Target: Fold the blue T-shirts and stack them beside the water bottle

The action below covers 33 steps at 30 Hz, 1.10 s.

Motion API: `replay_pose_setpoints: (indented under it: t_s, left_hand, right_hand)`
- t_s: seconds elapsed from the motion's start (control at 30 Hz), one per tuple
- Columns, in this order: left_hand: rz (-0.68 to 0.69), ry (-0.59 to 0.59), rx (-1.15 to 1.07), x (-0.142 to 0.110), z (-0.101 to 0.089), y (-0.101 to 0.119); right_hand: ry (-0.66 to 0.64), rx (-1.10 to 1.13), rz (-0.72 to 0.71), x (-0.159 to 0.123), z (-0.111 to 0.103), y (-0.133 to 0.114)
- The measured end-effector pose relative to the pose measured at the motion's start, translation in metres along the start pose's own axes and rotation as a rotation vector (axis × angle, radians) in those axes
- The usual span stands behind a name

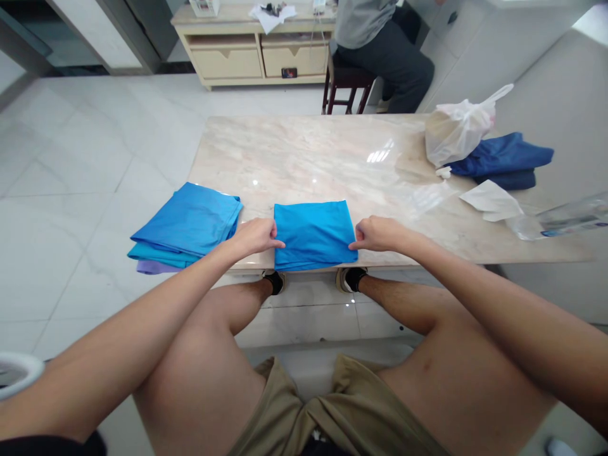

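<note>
Two bare hands are held at the near edge of the marble table (285,158), one on either side of a folded bright-blue cloth (313,234), which is laid flat just inside that edge. The left hand (256,237) is placed at the cloth's left side and the right hand (380,233) at its right side. Both sets of fingers (279,243) are drawn narrow, with the tips brought against the cloth's side edges near its near corners; whether the fabric is actually pinched cannot be told. The work in hand is judged to be the handling of this one folded piece from its two sides, and it is shown lying on the table, not raised. A folded stack of blue, teal and lilac cloths (185,218) is laid to the left, just beside the left hand, overhanging the table's edge. Toward the far right, a white plastic bag (456,130) rests against a navy cloth (503,161), and a crumpled tissue (489,201) and a clear bottle (565,218) are placed nearer. Beyond the table, a seated person (380,57) is seen on a dark stool (349,82).
</note>
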<state>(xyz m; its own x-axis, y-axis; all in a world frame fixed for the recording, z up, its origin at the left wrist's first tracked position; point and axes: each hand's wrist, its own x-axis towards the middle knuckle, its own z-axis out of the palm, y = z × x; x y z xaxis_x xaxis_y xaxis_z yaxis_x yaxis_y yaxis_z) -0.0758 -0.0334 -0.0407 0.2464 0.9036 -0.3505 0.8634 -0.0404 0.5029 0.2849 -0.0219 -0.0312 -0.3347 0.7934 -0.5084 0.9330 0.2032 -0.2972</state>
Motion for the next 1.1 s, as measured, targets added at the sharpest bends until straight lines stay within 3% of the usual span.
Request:
replay_pose_setpoints:
  t_s: [0.13, 0.27, 0.33, 0.47, 0.53, 0.6, 0.67, 0.7, 0.83, 0.9, 1.0, 1.1]
  left_hand:
    - [0.326, -0.044, 0.225, -0.009, 0.014, 0.027]
    - [0.418, -0.099, 0.494, -0.012, 0.032, 0.040]
    - [0.416, -0.129, 0.527, -0.010, 0.034, 0.041]
    - [0.359, -0.322, 0.386, -0.001, 0.028, 0.043]
    - [0.367, -0.259, 0.290, 0.004, 0.029, 0.046]
    - [0.419, -0.074, 0.230, 0.011, 0.037, 0.049]
    - [0.475, 0.035, 0.242, 0.020, 0.050, 0.048]
    - [0.484, 0.025, 0.277, 0.024, 0.057, 0.047]
    - [0.383, -0.194, 0.469, 0.037, 0.084, 0.042]
    - [0.324, -0.242, 0.518, 0.040, 0.089, 0.044]
    - [0.300, -0.241, 0.554, 0.037, 0.080, 0.055]
    - [0.344, -0.187, 0.573, 0.024, 0.053, 0.069]
  right_hand:
    - [0.016, -0.014, -0.300, -0.003, 0.017, -0.021]
    - [0.048, -0.140, -0.462, 0.002, 0.039, -0.033]
    - [0.030, -0.131, -0.451, 0.005, 0.043, -0.032]
    - [-0.099, -0.083, -0.430, 0.011, 0.031, -0.029]
    - [-0.009, -0.059, -0.435, 0.015, 0.023, -0.031]
    - [0.198, -0.041, -0.430, 0.023, 0.021, -0.036]
    - [0.348, -0.043, -0.433, 0.034, 0.030, -0.039]
    - [0.368, -0.052, -0.444, 0.040, 0.038, -0.039]
    - [0.297, -0.118, -0.498, 0.058, 0.077, -0.032]
    - [0.282, -0.146, -0.484, 0.061, 0.087, -0.028]
    - [0.238, -0.169, -0.455, 0.063, 0.081, -0.030]
    - [0.222, -0.206, -0.436, 0.063, 0.059, -0.038]
